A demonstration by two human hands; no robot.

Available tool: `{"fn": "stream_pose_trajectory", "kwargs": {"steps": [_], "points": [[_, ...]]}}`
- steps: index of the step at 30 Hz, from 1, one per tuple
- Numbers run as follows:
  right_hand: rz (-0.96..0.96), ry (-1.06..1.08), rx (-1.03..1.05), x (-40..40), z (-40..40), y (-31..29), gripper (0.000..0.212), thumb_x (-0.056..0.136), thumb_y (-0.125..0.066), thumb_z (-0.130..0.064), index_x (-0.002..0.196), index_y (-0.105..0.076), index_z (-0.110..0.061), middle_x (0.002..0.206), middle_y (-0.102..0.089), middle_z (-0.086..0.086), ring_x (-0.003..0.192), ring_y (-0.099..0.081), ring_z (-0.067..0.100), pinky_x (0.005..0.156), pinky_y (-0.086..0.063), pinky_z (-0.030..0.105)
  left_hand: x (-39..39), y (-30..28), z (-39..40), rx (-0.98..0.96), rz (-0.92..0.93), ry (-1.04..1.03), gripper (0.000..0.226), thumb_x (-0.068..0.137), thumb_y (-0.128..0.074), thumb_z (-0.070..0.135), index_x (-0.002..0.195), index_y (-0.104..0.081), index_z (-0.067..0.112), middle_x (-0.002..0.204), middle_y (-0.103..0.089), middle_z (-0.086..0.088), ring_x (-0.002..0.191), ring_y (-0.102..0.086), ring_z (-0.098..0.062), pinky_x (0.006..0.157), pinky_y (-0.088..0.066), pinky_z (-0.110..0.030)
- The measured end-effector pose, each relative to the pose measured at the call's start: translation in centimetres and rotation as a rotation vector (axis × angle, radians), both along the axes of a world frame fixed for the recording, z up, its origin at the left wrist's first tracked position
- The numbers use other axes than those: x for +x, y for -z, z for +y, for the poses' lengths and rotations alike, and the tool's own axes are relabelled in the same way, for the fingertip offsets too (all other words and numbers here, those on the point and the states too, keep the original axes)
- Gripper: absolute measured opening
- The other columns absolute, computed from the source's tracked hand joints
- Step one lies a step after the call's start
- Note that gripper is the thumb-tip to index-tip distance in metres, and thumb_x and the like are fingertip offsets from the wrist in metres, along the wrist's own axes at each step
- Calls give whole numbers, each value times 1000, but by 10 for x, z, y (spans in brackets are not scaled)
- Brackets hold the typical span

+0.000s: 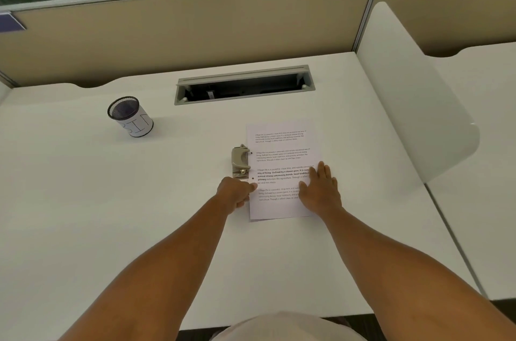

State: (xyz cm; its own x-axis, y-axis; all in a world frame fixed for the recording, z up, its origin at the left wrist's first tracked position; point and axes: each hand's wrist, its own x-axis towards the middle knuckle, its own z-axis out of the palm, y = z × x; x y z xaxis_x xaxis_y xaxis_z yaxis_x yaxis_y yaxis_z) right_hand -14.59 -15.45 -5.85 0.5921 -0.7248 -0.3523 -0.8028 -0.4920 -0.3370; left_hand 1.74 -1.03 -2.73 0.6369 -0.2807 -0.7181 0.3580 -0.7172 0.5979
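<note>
A printed sheet of paper (279,156) lies flat on the white desk (111,215), with two small punched holes near its left edge. A beige hole punch (240,161) sits against that left edge. My left hand (236,192) is just below the punch at the paper's left edge, fingers curled and the thumb resting on the margin; it looks like a pinch on the edge. My right hand (321,189) lies flat on the sheet's lower right part, fingers straight and spread.
A black mesh cup (129,117) with a white label stands at the back left. An open cable tray (244,86) is set into the desk behind the paper. A translucent divider (413,94) bounds the right side, a beige partition (181,30) the back.
</note>
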Motion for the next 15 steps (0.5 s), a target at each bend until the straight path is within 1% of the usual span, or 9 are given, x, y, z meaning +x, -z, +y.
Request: {"fn": "stream_pose_trajectory", "kwargs": {"steps": [3,4,5,6,8,9,12,13,15], "points": [[-5,16,1,-9,-2,0,63,100,-34,-38,153,-15,-9,164,2,10,151,6,24,123,-5,44,-7,-1,-4,-22,13,13,21,83,-77,20,80,-60,8,80,-63,-8,69,-59,-17,66,-52,-27],[-7,22,6,-11,-2,-1,63,100,-34,-38,153,-15,-9,164,2,10,151,6,23,123,-5,44,-10,-1,-6,-31,17,21,21,84,-77,20,78,-60,10,80,-63,-7,69,-58,-17,65,-52,-26],[-8,29,12,-13,-3,-1,63,100,-34,-38,153,-15,-10,164,2,9,151,6,23,123,-4,44,-12,-1,-8,-38,24,32,20,85,-76,20,77,-60,10,83,-64,-8,73,-60,-17,68,-53,-27],[-8,35,17,-15,-3,-1,63,100,-34,-38,153,-15,-10,164,2,9,151,6,23,123,-4,44,-14,-1,-9,-48,35,46,17,86,-74,20,80,-61,11,89,-67,-9,79,-61,-19,73,-55,-29],[-15,46,23,-19,-3,-2,63,99,-34,-37,153,-16,-10,164,1,9,151,6,22,123,-5,43,-18,-3,-13,-77,61,72,9,88,-71,19,91,-65,12,105,-71,-10,89,-65,-20,84,-56,-33],[-23,54,26,-20,-4,-4,63,99,-35,-37,153,-16,-10,164,1,9,151,5,22,123,-6,43,-19,-5,-14,-98,77,83,10,89,-70,17,97,-66,13,111,-72,-9,93,-67,-20,83,-57,-33],[-55,95,48,-24,-4,-9,62,100,-36,-36,152,-17,-10,164,-2,7,151,1,23,122,-11,42,-25,-11,-18,-168,111,99,27,92,-66,13,119,-62,13,118,-70,-7,98,-69,-21,68,-58,-28],[-69,107,54,-24,-4,-10,62,100,-37,-36,152,-18,-10,164,-4,7,151,-1,23,121,-14,42,-27,-13,-18,-188,114,97,33,92,-66,12,124,-59,14,120,-69,-7,99,-70,-22,68,-58,-28],[-98,129,66,-25,-5,-12,61,99,-38,-36,152,-19,-10,164,-8,7,151,-5,23,120,-18,43,-29,-14,-19,-219,102,87,40,92,-65,8,130,-55,15,123,-68,-7,101,-69,-24,75,-59,-34]]}}
